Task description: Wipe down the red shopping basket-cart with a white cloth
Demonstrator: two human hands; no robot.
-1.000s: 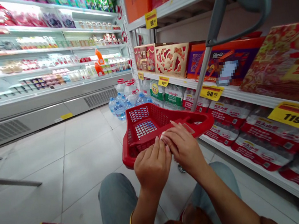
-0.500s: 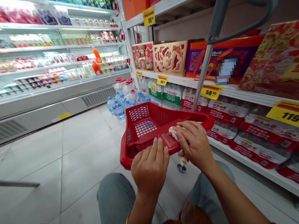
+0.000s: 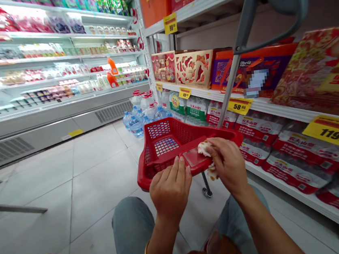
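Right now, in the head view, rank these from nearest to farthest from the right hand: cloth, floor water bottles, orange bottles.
1. Cloth: in the right hand, at the basket rim.
2. Water bottles: on the floor, beyond the basket.
3. Orange bottles: far left, on the cooler shelf.

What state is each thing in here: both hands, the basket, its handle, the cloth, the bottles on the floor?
red shopping basket: upright, nothing inside.
grey handle: raised.
left hand: fingers curled on the basket's near rim.
right hand: closed on the cloth, at the rim.
cloth: crumpled, pressed against the rim.
water bottles: upright, capped, on the floor.
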